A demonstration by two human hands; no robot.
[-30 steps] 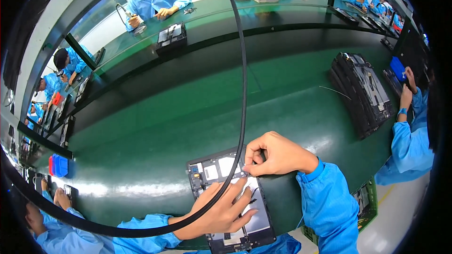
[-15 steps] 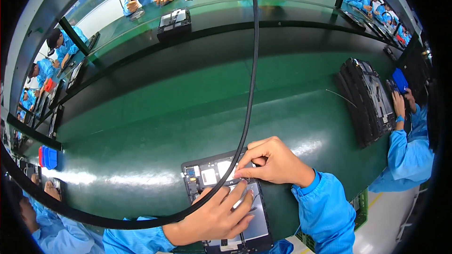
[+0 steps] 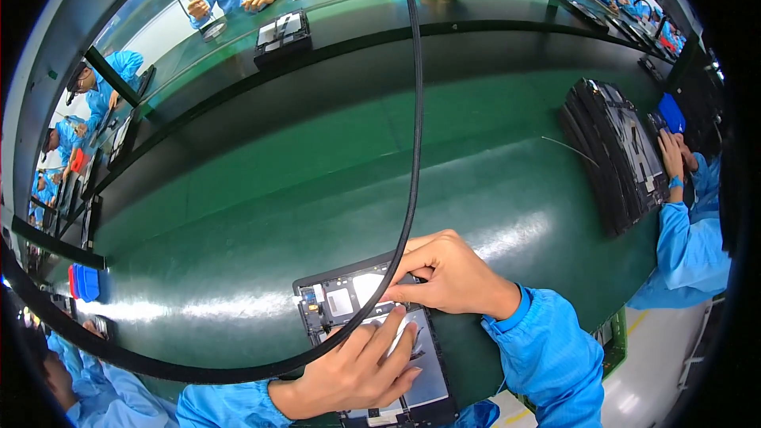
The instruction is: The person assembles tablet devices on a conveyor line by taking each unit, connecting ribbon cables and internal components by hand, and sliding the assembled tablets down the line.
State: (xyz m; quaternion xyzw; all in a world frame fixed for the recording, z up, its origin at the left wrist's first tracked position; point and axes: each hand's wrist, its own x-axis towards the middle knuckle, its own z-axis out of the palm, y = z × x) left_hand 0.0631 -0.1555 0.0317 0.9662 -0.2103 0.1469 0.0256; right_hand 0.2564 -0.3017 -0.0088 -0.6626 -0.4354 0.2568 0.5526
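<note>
An opened tablet [image 3: 434, 376] lies in front of me at the near edge of the green table, its inner boards and silvery panel bared. My left hand [image 3: 361, 364] rests across its middle with the fingers stretched out and apart. Over the tablet's upper part, my right hand [image 3: 448, 273] has thumb and forefinger pinched together. What sits in that pinch is too small to make out, and a black cable [image 3: 416, 111] passes in front of the fingertips.
At the right stands a tall stack of opened tablets [image 3: 626, 150], with a thin wire [image 3: 567, 148] beside it. A co-worker's hand [image 3: 671, 154] is near a blue bin [image 3: 672, 113] there. Red and blue bins [image 3: 86, 283] stand at the left. A dark raised ledge [image 3: 341, 55] runs behind the table.
The whole view has shifted slightly, so the tablet and table appear a little further left. Both hands keep nearly the same pose on the tablet.
</note>
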